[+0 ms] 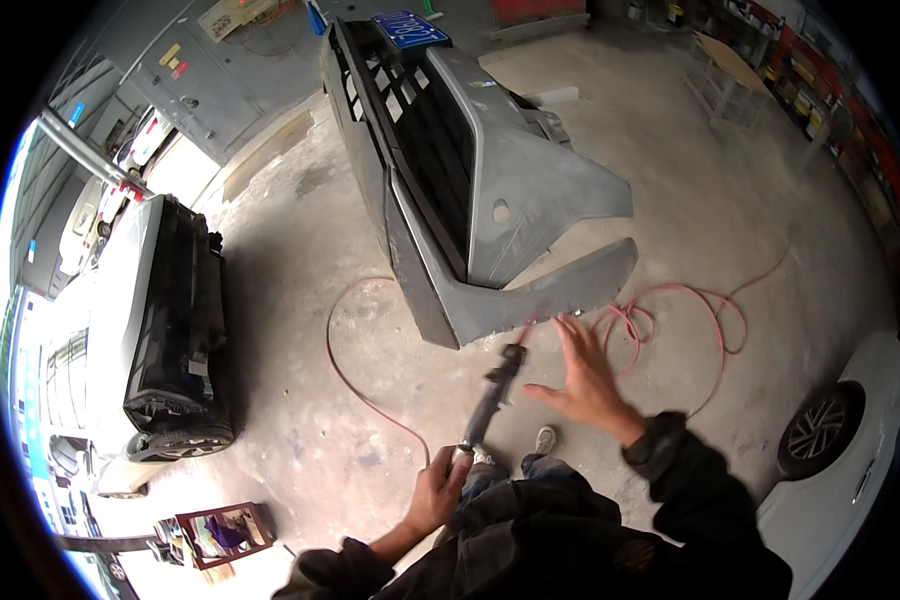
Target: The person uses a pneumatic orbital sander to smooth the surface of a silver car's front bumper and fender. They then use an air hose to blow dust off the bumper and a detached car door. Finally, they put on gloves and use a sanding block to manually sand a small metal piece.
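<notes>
My left hand (442,488) is closed around the silver end of a long, slim, dark grey hand tool (489,400); its exact kind I cannot make out. A thin reddish hose runs up to this hand. The tool's far end points at the near edge of a grey car bumper (510,303); whether they touch is unclear. With thumb and fingers spread, my right hand (587,375) holds nothing and has its fingertips by that same edge. A dark grille and a blue number plate (410,30) are fitted in the bumper.
Reddish hose (720,310) lies in loops on the concrete floor to the right. A white car with its front end exposed (175,320) stands left, and another white car (850,480) is at lower right. A wheeled tray of items (225,535) is at lower left; shelves line the right wall.
</notes>
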A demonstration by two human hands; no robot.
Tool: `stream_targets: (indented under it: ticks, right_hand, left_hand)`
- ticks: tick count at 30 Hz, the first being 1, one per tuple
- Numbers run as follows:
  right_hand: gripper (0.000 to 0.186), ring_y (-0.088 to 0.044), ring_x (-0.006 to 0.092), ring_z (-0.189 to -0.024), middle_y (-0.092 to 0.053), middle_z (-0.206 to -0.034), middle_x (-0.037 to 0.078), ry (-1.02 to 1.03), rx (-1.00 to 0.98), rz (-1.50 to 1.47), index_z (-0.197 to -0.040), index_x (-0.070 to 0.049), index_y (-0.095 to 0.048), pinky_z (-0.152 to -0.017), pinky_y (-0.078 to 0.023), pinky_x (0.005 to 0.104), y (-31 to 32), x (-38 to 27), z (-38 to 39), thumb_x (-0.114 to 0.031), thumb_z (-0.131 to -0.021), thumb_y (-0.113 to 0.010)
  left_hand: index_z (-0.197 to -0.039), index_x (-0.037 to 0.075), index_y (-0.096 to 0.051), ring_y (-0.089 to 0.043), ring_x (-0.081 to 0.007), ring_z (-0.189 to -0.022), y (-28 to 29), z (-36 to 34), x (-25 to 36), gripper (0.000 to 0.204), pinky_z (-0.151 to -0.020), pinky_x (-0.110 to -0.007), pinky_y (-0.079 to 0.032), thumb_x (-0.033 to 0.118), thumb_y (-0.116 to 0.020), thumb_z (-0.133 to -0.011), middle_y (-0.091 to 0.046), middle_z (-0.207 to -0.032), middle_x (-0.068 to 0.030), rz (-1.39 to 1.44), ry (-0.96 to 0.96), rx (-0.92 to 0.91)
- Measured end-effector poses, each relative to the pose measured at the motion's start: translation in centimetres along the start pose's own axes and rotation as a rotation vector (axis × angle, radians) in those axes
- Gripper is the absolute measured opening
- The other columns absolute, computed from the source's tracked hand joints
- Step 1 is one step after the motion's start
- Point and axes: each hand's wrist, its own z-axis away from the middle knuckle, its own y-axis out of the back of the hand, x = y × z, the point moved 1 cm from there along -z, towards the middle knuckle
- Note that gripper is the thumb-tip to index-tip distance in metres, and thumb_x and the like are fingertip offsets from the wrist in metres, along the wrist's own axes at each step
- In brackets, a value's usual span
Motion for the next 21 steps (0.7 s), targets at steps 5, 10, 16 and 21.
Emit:
stream_targets:
  ticks: [5, 10, 16, 21]
  right_hand:
    - [0.055, -0.066, 0.0292, -0.087, -0.066, -0.093, 0.015, -0.716, -0.182, -0.783, -0.116, 0.002, -0.051, -0.08, -0.051, 0.0404, -14.1, -2.9, 2.2, -0.034, -0.082, -0.073]
    - [0.033, -0.066, 0.0221, -0.058, -0.064, -0.064, 0.009, -0.831, -0.223, -1.007, -0.095, 0.001, -0.057, -0.053, -0.052, 0.0355, -19.3, -4.9, -0.3, -0.029, -0.084, -0.064]
    - [0.031, -0.054, 0.0162, -0.046, -0.055, -0.057, 0.006, -0.96, -0.162, -1.292, -0.079, 0.001, -0.062, -0.045, -0.055, 0.034, -16.4, -2.3, -3.8, -0.027, -0.086, -0.07]
    - [0.03, -0.058, 0.0194, -0.048, -0.056, -0.058, 0.006, -0.971, -0.204, -1.317, -0.087, -0.001, -0.061, -0.045, -0.052, 0.0376, -11.9, 13.4, -7.4, -0.029, -0.087, -0.073]
  left_hand:
    - [-0.126, -0.001, -0.04, -0.06, -0.0523, -0.074, -7.2, -1.1, -2.9, 0.043, -0.06, -0.054, -0.045, 0.024, -0.059, -0.097, -0.062, -0.079, -0.0316, -0.13, -0.038, 0.221]
    - [-0.134, -0.003, -0.03, -0.063, -0.0441, -0.071, -7.4, -0.5, -3.9, 0.063, -0.063, -0.05, -0.049, 0.023, -0.067, -0.09, -0.062, -0.074, -0.0214, -0.145, -0.138, 0.312]
    - [-0.103, 0.004, -0.055, -0.065, -0.0324, -0.065, -5.8, 1.4, -4.5, 0.038, -0.058, -0.043, -0.049, 0.027, -0.077, -0.082, -0.063, -0.071, -0.0123, -0.247, -0.059, 0.175]
    - [-0.074, 0.008, -0.063, -0.065, -0.0332, -0.061, -3.5, 4.6, -9.9, 0.02, -0.053, -0.042, -0.05, 0.025, -0.074, -0.08, -0.064, -0.067, -0.0113, -0.476, -0.167, 0.163]
